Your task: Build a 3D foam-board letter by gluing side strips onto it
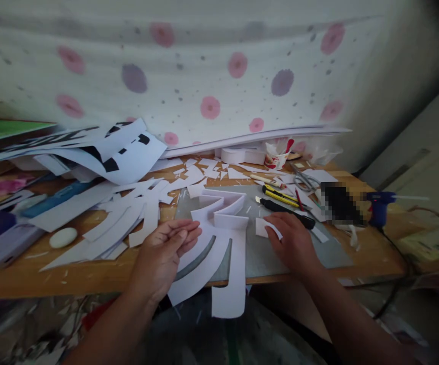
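A white cut-out character (219, 253) of thin sheet lies on the grey cutting mat (268, 261), its lower end jutting past the table's front edge. Upright white strips (230, 220) stand along its upper part in a zigzag. My left hand (166, 246) is beside it on the left, thumb pressed to bent fingers; whatever they may pinch is hidden. To the right, my right hand (291, 241) grips a small white piece (262, 228) at the mat. Just beyond that hand lie a black utility knife (288, 212) and a yellow one (280, 195).
White offcuts (128, 218) cover the table's left and back. A white egg-shaped object (63, 237) sits front left. At right are a blue glue gun (379, 208), scissors (306, 180) and a pixelated dark object (341, 203). A paper cup (276, 156) stands behind, before a dotted curtain (211, 66).
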A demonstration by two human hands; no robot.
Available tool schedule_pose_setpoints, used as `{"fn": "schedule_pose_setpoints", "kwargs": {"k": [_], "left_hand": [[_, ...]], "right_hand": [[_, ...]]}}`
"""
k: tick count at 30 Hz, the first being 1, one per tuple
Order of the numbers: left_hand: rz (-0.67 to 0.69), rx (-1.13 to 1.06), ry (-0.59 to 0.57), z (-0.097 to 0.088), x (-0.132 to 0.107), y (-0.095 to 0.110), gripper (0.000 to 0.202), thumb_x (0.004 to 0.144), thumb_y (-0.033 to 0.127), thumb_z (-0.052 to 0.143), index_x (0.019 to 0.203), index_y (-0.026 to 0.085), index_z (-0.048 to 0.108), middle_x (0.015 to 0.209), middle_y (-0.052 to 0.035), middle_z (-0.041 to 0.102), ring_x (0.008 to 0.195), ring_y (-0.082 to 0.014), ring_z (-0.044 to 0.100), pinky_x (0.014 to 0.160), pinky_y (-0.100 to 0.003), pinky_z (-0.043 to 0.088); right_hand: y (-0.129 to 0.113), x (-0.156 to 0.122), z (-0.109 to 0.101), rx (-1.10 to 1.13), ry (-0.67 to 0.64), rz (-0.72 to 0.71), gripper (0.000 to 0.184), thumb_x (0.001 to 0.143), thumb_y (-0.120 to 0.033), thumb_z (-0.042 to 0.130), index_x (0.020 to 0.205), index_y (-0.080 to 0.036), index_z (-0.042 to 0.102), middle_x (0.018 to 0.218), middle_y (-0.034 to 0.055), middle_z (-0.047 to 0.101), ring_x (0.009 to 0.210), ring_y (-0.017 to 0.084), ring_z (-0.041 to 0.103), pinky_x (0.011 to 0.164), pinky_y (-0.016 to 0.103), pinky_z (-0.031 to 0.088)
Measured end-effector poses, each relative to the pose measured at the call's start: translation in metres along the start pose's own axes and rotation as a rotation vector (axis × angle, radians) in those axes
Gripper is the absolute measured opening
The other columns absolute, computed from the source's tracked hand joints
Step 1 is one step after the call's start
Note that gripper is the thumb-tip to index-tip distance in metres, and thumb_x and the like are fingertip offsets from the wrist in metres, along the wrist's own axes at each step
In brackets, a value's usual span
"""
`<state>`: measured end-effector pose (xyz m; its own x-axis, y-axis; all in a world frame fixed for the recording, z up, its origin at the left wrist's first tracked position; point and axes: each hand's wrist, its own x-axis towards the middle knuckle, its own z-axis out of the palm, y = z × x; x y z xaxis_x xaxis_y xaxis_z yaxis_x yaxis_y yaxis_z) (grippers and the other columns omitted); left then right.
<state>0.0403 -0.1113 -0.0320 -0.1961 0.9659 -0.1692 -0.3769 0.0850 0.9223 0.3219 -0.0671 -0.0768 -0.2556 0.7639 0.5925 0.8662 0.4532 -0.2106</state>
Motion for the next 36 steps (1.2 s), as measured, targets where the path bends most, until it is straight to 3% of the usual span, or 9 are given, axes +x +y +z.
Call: {"fn": "schedule_pose_setpoints", "kwargs": {"k": [4, 9, 13, 19, 25, 31, 36], "left_hand": [[0.032, 0.060, -0.028, -0.005, -0.005, -0.002, 0.031, 0.064, 0.022, 0.080, 0.092, 0.016, 0.068, 0.102, -0.0072, 0.071, 0.097, -0.0178, 0.067, 0.086, -0.025, 0.053], [0.056, 0.058, 0.050, -0.012, -0.008, -0.004, 0.032, 0.053, 0.023, 0.086, 0.078, 0.016, 0.067, 0.076, -0.0007, 0.070, 0.077, -0.0129, 0.068, 0.072, -0.018, 0.053], [0.023, -0.013, 0.094, -0.020, -0.009, -0.004, 0.038, 0.046, 0.024, 0.089, 0.074, 0.015, 0.065, 0.069, 0.0008, 0.068, 0.070, -0.0130, 0.067, 0.068, -0.020, 0.055], [0.028, 0.066, 0.109, -0.036, -0.009, -0.010, 0.040, 0.053, 0.033, 0.086, 0.080, 0.016, 0.062, 0.066, 0.0014, 0.066, 0.048, -0.0075, 0.057, 0.049, -0.017, 0.048], [0.119, 0.270, 0.089, -0.050, -0.002, -0.013, 0.036, 0.062, 0.037, 0.079, 0.089, 0.017, 0.066, 0.063, 0.0022, 0.062, 0.042, -0.0041, 0.044, 0.041, -0.014, 0.035], [0.223, 0.601, 0.059, -0.065, 0.006, -0.015, 0.034, 0.070, 0.045, 0.068, 0.096, 0.023, 0.069, 0.086, -0.0019, 0.068, 0.071, -0.0160, 0.064, 0.063, -0.023, 0.052], [0.288, 0.688, 0.006, -0.063, 0.001, -0.012, 0.032, 0.068, 0.045, 0.070, 0.091, 0.023, 0.069, 0.103, -0.0036, 0.069, 0.099, -0.0235, 0.063, 0.084, -0.030, 0.054]], "right_hand": [[-0.015, -0.024, 0.007, 0.089, -0.044, 0.026, 0.026, 0.088, -0.025, 0.048, 0.104, -0.017, 0.068, 0.103, 0.0120, 0.066, 0.098, 0.025, 0.059, 0.088, 0.042, 0.049], [-0.029, -0.040, 0.011, 0.138, -0.037, 0.044, 0.026, 0.087, -0.024, 0.049, 0.104, -0.015, 0.067, 0.103, 0.0127, 0.066, 0.099, 0.025, 0.059, 0.088, 0.043, 0.051], [-0.038, -0.045, 0.012, 0.150, -0.052, 0.005, 0.024, 0.088, -0.021, 0.050, 0.104, -0.014, 0.067, 0.102, 0.0126, 0.065, 0.098, 0.024, 0.059, 0.088, 0.041, 0.051], [-0.040, -0.050, 0.012, 0.150, -0.074, -0.010, 0.022, 0.088, -0.020, 0.051, 0.103, -0.015, 0.067, 0.102, 0.0122, 0.065, 0.098, 0.024, 0.058, 0.088, 0.041, 0.051], [-0.016, -0.036, 0.010, 0.024, -0.080, 0.050, 0.027, 0.089, -0.023, 0.049, 0.108, -0.013, 0.066, 0.108, 0.0140, 0.065, 0.102, 0.025, 0.058, 0.092, 0.042, 0.049], [0.003, -0.018, 0.007, -0.173, -0.293, 0.133, 0.039, 0.087, -0.026, 0.054, 0.122, -0.011, 0.060, 0.128, 0.0155, 0.058, 0.118, 0.029, 0.051, 0.103, 0.045, 0.040], [0.009, -0.013, -0.001, -0.215, -0.426, 0.200, 0.045, 0.088, -0.031, 0.054, 0.126, -0.007, 0.056, 0.133, 0.0195, 0.054, 0.124, 0.032, 0.048, 0.103, 0.046, 0.038]]}}
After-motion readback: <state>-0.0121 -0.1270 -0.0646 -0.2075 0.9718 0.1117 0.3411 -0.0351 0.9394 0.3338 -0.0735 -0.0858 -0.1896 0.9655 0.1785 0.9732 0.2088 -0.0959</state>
